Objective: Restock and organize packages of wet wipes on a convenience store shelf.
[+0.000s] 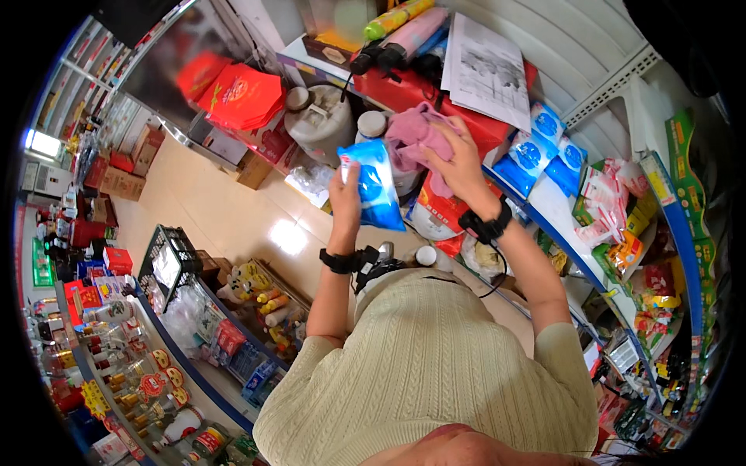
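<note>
My left hand point(346, 200) is closed on the edge of a blue and white plastic packet point(374, 186), held up in front of me. A crumpled pink cloth point(413, 140) is bunched in my right hand point(460, 163), just right of the packet and apart from it or barely beside it. More blue and white packets point(536, 151) of the same look lie on the shelf to the right. Behind the cloth stands a white jug with a round cap point(371, 124), partly hidden.
Sheets of printed paper point(489, 70) and umbrellas point(404, 35) lie on red boxes ahead. A large white canister point(318, 120) stands beside red bags point(241, 97). Shelves of snacks point(610, 206) curve along my right. Bottles point(148, 380) and a dark crate point(167, 260) are at my left.
</note>
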### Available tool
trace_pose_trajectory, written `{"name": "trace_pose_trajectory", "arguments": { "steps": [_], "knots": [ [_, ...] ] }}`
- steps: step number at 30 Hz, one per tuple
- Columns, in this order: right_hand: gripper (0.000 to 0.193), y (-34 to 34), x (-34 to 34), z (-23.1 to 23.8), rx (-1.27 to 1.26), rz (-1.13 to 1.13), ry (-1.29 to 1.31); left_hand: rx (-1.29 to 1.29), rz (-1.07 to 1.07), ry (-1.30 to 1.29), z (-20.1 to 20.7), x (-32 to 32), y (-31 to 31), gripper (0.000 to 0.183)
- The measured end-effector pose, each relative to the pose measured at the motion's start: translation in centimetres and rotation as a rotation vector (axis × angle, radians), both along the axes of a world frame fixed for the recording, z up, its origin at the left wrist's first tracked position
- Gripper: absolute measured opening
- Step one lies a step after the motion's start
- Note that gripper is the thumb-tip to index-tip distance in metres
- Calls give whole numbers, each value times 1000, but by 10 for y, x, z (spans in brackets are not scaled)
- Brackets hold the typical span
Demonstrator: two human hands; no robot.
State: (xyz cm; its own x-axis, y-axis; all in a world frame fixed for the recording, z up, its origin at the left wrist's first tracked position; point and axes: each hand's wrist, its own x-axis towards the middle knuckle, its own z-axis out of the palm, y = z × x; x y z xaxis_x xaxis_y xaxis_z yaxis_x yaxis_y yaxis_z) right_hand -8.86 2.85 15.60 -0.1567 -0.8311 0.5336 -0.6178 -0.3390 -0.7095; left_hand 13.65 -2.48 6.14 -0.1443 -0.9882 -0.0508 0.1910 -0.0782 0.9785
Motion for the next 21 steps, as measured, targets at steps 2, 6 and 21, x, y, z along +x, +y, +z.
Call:
{"name": "trace_pose_trajectory", "arguments": {
  "steps": [2,6,21],
  "knots": [
    [48,22,9,6,-69,-31,75,112,74,7,7,5,-7,24],
    [38,49,54,0,-88,236,350,42,107,307,21,-18,12,28],
    [49,-48,-77,129,-372,-541,644,-61,-118,218,53,-28,60,38]
  ]
}}
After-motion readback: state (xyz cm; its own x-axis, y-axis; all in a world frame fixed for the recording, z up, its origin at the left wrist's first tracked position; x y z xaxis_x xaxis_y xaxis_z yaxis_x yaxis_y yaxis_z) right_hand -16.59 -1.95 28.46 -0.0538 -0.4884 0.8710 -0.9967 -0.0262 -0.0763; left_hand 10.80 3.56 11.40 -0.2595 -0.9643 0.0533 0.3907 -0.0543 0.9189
